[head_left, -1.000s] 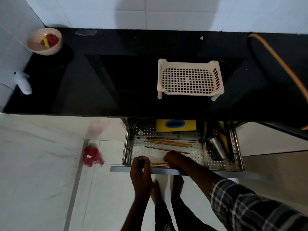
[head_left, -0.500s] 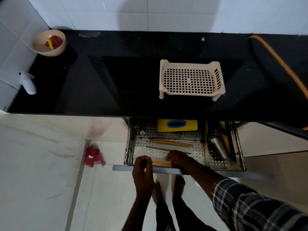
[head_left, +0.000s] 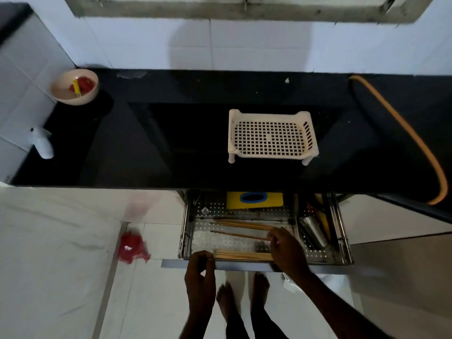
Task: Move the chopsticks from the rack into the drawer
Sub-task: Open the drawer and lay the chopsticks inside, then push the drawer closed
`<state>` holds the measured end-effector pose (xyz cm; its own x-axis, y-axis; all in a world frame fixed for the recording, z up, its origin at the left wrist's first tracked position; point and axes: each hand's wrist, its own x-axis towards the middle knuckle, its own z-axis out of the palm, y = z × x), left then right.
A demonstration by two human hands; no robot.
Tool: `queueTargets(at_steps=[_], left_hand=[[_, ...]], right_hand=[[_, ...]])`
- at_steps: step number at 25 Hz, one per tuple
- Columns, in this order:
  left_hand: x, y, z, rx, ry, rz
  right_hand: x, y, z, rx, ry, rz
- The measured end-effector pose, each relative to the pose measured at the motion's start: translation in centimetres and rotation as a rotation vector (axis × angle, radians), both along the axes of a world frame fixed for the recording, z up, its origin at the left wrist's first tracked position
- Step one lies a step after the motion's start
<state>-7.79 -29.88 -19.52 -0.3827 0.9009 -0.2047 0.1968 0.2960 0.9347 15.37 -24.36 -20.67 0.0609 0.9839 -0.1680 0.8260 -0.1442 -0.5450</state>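
The cream plastic rack (head_left: 271,137) stands on the black counter with nothing in it. Below the counter the perforated metal drawer (head_left: 186,231) is pulled out. Wooden chopsticks lie across it: a group at the back (head_left: 242,224), a single chopstick (head_left: 237,234) in the middle, and a bundle (head_left: 242,255) along the front edge. My left hand (head_left: 199,267) is loosely curled at the bundle's left end and holds nothing. My right hand (head_left: 285,248) covers the bundle's right end, its fingertips pinching the right end of the single chopstick.
In the drawer lie a yellow box with a blue oval (head_left: 254,199) at the back and a steel cup (head_left: 313,232) with utensils on the right. A bowl (head_left: 73,87) sits far left on the counter, an orange hose (head_left: 415,140) on the right. Red plastic (head_left: 132,248) lies on the floor.
My right hand has slid right along the front bundle and reached the end of the single chopstick. My left hand stays at the drawer's front edge. The view has tilted up.
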Motion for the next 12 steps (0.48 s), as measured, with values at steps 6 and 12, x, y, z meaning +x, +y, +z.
queueTargets(at_steps=[6, 12], left_hand=[[-1.3, -0.5, -1.0, -0.138, 0.046, 0.257], [-2.1, 1.7, -0.5, -0.355, 0.022, 0.282]], right_hand=[[8.7, -8.8, 0.6, -0.07, 0.262, -0.928], [10.2, -8.0, 0.2, -0.12, 0.886, -1.151]])
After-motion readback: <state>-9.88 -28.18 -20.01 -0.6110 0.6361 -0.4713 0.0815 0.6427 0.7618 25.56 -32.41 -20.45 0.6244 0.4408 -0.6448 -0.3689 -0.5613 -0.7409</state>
